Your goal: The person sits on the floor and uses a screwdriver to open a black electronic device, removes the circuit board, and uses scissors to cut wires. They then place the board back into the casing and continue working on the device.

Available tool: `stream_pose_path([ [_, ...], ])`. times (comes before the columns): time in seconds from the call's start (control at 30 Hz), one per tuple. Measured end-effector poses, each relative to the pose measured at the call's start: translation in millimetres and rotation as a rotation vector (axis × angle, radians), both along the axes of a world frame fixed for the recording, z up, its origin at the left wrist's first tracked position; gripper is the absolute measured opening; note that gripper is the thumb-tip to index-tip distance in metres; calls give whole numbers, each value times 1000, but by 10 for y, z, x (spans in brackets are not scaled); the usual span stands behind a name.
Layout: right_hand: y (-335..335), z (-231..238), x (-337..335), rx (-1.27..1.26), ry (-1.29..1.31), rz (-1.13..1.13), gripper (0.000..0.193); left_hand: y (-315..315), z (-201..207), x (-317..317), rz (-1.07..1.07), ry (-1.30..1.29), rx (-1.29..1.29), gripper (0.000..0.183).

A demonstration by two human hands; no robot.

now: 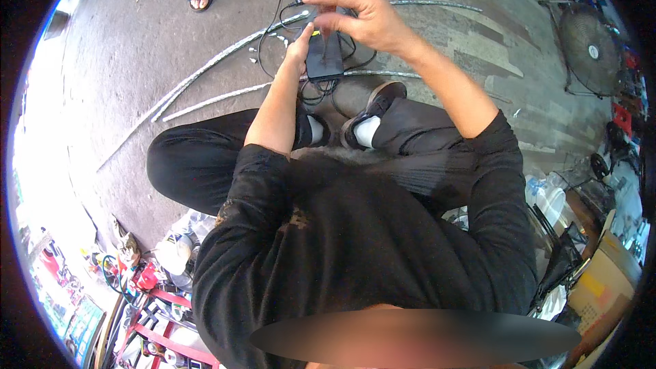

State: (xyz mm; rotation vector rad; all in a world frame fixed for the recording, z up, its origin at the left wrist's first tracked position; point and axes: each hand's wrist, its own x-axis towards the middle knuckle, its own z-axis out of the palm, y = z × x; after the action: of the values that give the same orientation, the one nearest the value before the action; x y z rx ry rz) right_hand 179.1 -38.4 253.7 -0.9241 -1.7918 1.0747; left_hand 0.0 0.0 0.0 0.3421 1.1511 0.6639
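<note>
Black shirt point(383, 239) fills 6 o'clock. At 12 o'clock sits a black box point(326, 65), dark cables point(333, 87) around it; the left hand point(297, 51) holds its 9 o'clock edge. Over its far end, the right hand point(365, 15) has thumb and fingers parted around a blurred reddish shape point(328, 26); I cannot tell whether it is gripped. At 2 o'clock stands 1 fan point(584, 44).

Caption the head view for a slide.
Left hand at the edge of a black rectangular box, right hand over it.
</note>
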Motion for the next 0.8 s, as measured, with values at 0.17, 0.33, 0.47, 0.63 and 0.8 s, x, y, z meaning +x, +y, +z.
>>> stream_pose_path([
  [0.17,-53,1,-88,212,-84,-249,24,85,44,142,9,-15,89,66],
  [0.33,-1,117,66,-88,90,93,23,92,-93,94,-10,-11,34,64],
  [0.47,133,99,233,-5,37,129,25,164,-117,137,-29,-47,-13,58],
  [0.63,15,-1,65,260,-106,-221,23,66,-216,107,21,-80,47,68],
  [0.8,52,85,57,115,-18,-11,25,83,47,141,-11,3,24,70],
])
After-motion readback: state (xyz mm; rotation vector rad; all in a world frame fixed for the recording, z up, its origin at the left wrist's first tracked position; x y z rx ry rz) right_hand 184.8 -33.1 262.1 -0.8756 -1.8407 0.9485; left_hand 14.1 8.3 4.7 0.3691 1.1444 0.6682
